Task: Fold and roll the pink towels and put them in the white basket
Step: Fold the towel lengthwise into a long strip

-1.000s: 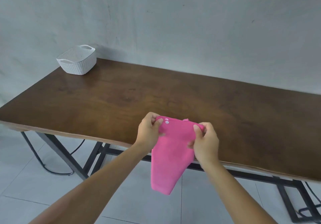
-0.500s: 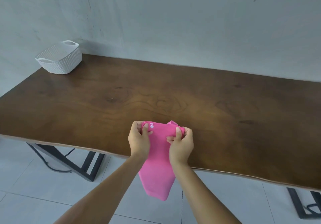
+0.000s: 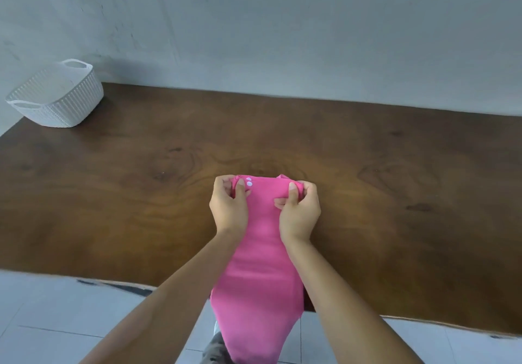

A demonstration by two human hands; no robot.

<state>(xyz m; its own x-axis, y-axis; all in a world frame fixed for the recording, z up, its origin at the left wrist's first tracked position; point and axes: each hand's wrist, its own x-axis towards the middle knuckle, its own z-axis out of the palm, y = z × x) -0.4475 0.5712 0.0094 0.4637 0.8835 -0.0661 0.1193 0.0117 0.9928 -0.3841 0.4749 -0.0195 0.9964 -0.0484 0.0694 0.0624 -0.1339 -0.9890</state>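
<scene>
Since the earlier frames, both hands have carried the pink towel (image 3: 258, 250) forward over the counter (image 3: 113, 194). Its upper edge, previously held off the near edge, now sits above the wood, and the hands stand closer together.

Left hand (image 3: 228, 208): grip closed, thumb and fingers pinching the towel's upper left corner, beside the small white marks. Right hand (image 3: 299, 214): grip closed likewise on the upper right corner, with cloth bunched under the thumb. Nothing else is held.

The towel's long axis runs from the two grips back toward the person. The upper part lies over the counter between the forearms; the lower part passes the near edge and hangs toward the floor. Whether the upper edge touches the wood cannot be told. It already appears narrowed, possibly folded lengthwise.

The white basket (image 3: 56, 98) stands at the far left corner of the counter, well apart from the towel, and shows no pink inside from this angle. The left hand is the nearer to it.

Judgement: the next move is laying the strip flat. It must be drawn further forward along its own axis, or the tail will drag it back off the edge.
</scene>
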